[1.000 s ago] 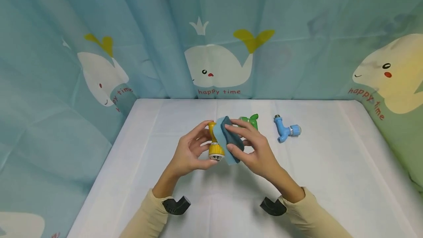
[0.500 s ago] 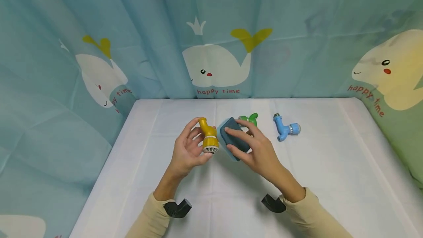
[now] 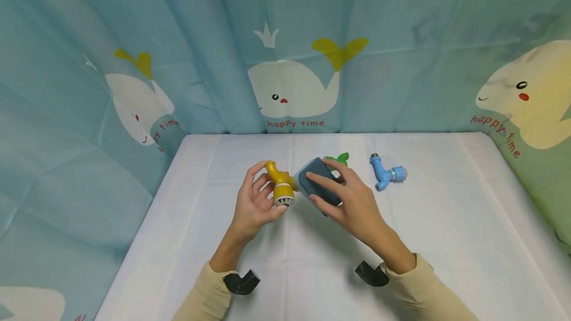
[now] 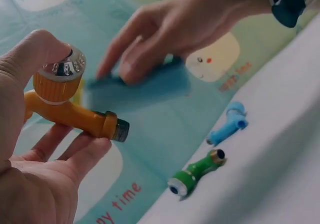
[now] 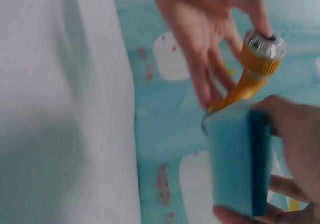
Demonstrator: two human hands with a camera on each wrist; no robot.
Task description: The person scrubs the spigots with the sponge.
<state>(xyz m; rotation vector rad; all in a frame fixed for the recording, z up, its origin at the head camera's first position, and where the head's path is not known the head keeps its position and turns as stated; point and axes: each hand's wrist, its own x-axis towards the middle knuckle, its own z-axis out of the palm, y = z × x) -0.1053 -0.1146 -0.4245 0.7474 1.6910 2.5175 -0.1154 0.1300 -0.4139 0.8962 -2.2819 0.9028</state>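
Observation:
My left hand [image 3: 255, 207] holds a yellow faucet [image 3: 280, 178] between the thumb on its silver-ended knob and the fingers at its pipe end. In the left wrist view the yellow faucet [image 4: 75, 119] shows a dark threaded end. A two-tone blue sponge [image 3: 317, 182] is pinched in my right hand [image 3: 352, 197], right beside the faucet's spout. The right wrist view has the sponge [image 5: 232, 159] in front of the faucet's lower part; whether they touch there I cannot tell.
Behind my right hand a green faucet [image 3: 341, 159] lies on the white table [image 3: 214, 182], partly hidden. A light blue faucet [image 3: 386, 173] lies farther right. Blue curtains [image 3: 200, 53] with whale prints stand along the table's back and sides.
The sponge has come off the front of the yellow faucet and shifted right to its spout side. My left hand has moved slightly left and turned the faucet, baring its body.

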